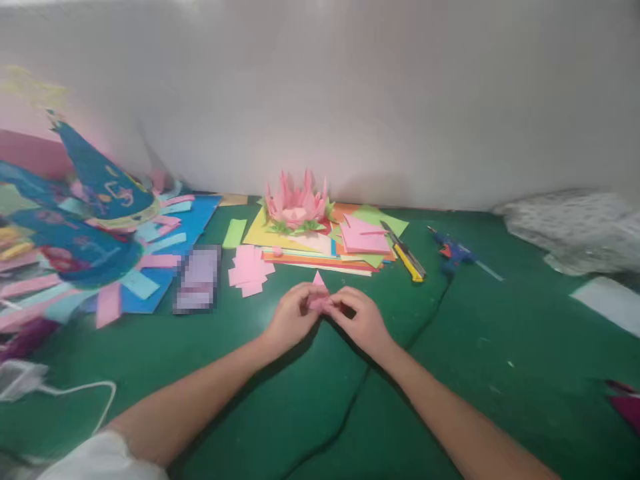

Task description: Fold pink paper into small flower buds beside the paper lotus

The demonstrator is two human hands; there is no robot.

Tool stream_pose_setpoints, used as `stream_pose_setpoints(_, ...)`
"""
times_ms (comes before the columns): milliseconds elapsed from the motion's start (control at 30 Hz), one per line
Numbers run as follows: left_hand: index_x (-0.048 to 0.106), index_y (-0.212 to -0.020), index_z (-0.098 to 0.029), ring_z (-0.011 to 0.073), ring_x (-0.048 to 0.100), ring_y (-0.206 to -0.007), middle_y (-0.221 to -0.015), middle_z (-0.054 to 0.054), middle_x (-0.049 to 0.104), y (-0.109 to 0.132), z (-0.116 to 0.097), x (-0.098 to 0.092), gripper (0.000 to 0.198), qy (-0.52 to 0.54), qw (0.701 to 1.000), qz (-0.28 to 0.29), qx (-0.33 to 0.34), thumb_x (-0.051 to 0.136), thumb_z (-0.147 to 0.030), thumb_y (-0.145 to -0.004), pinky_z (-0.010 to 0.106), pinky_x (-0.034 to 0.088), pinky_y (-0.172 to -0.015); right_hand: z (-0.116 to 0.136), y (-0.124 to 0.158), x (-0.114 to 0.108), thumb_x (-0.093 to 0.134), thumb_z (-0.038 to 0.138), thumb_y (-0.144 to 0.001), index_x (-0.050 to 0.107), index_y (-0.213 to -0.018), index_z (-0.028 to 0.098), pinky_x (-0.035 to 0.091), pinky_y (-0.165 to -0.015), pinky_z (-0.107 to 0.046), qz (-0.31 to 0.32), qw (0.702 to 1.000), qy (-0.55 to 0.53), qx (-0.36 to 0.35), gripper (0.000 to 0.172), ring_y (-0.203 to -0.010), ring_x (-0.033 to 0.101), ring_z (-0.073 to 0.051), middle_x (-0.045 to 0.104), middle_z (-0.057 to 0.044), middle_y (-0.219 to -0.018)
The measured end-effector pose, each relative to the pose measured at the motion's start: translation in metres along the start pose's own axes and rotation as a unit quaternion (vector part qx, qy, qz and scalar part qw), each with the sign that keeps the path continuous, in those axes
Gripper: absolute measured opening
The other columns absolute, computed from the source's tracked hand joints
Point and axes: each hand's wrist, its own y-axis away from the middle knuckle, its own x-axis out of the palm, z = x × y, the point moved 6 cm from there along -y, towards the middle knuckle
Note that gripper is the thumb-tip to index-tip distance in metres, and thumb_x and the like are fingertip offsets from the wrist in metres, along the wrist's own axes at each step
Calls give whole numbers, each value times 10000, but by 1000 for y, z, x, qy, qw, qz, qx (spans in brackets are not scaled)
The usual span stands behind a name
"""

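Note:
Between my two hands is a small piece of folded pink paper [319,280], its pointed tip sticking up above the fingers. My left hand [296,312] is closed on its left side. On its right side, the thumb and fingers of my right hand [361,319] pinch the lower edge. The fingers hide much of the fold. Beyond the hands a pink paper lotus flower [296,203] with green leaves stands on coloured sheets. Left of my hands lie several pink paper rectangles [249,268].
A yellow utility knife [410,262] and a blue glue gun [453,252] lie to the right, the gun's dark cord [350,413] running towards me. Blue decorated cone hats [103,173] stand left, near a blurred-out flat object [199,279]. Pink square sheets [363,237] lie by the lotus.

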Motion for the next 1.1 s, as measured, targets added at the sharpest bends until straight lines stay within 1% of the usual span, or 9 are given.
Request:
stream_pose_setpoints(133,622,-936,-175,154,594,-903,-956,64,648,1,0,-1,232,8,1000,3,5,571,-86,-728,287,485,-806,2,-1,1,572,242,-821,637,-720,187,398,-595,-261,6,1000,5,-3,132,-654,501,-151,547,-14,-664)
stream_pose_setpoints(333,628,-938,-175,153,598,-885,-976,74,635,2,-1,0,202,17,1000,7,-15,563,-128,-752,271,499,-762,1,0,1,572,256,-817,636,-735,196,397,-556,-251,2,1000,-9,7,120,-632,504,-148,531,-7,-644)
stream_pose_setpoints(500,627,-939,-179,156,592,-895,-968,68,636,2,-2,0,204,15,1000,8,-13,558,-126,-755,275,493,-773,0,-1,0,584,252,-795,608,-724,192,404,-559,-247,-10,999,-13,28,95,-608,495,-139,521,4,-628)
stream_pose_setpoints(867,625,-940,-179,163,583,-922,-964,71,631,1,-2,0,215,32,999,11,-12,567,-120,-741,300,477,-820,-6,0,1,589,226,-770,570,-713,189,416,-546,-238,-16,996,-40,80,70,-588,517,-128,564,7,-649)
stream_pose_setpoints(967,611,-955,-169,171,585,-931,-1004,85,607,1,6,2,240,76,996,6,-47,596,-133,-718,300,493,-793,-5,-1,0,586,217,-772,574,-713,189,414,-556,-238,-15,996,-38,74,67,-596,521,-128,563,8,-651)
stream_pose_setpoints(1100,590,-966,-157,181,588,-947,-1048,100,582,3,18,7,256,150,983,12,-105,607,-157,-711,291,512,-752,-3,-1,1,567,218,-790,597,-711,193,415,-580,-245,0,998,-31,55,89,-634,533,-139,566,1,-666)
